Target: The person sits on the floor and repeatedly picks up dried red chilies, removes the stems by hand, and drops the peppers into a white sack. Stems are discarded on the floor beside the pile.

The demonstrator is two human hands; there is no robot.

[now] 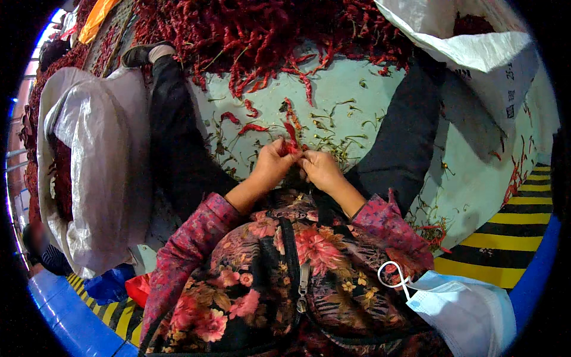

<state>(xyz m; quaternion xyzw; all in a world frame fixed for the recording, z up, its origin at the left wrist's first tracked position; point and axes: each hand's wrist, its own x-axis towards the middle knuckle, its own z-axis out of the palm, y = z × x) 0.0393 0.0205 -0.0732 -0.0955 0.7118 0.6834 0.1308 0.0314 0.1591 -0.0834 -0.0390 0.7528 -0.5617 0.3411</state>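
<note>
My left hand [275,158] is closed on a red dried chili pepper [291,134], whose tip points up past my fingers. Close against it, my right hand [322,168] has its thumb and fingertips pinched together at the pepper's lower end. Whether a stem sits between those fingertips is hidden. Loose chilies [253,128] and many cut-off green stems [328,125] lie on the pale floor [267,109] between my outstretched legs. Beyond them rises a large heap of dried red chilies [250,35].
A white woven sack [107,156] with chilies inside stands at my left, and another open sack [486,49] at the upper right. Yellow-black striped floor marking [513,218] runs along the right. A face mask [464,303] hangs by my right arm. Another person [49,250] is partly visible far left.
</note>
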